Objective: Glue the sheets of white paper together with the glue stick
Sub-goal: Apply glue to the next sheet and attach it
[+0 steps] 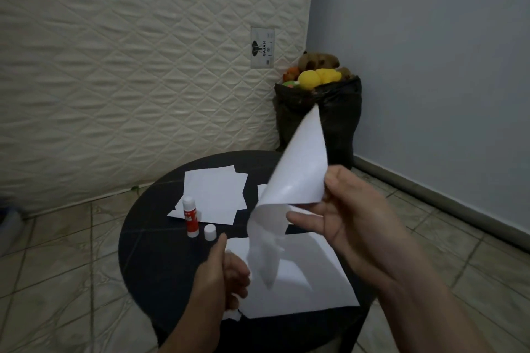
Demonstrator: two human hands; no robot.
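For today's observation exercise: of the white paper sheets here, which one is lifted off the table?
The curled sheet held by both hands, right hand and left hand. The flat sheet beneath and the stack behind the glue stick lie flat.

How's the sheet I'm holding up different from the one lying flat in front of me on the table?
The raised sheet is curled and bent in the air, pinched by the right hand and the left hand; the flat sheet lies spread on the black table. The raised sheet casts a shadow; the flat sheet catches it. Both are plain white paper.
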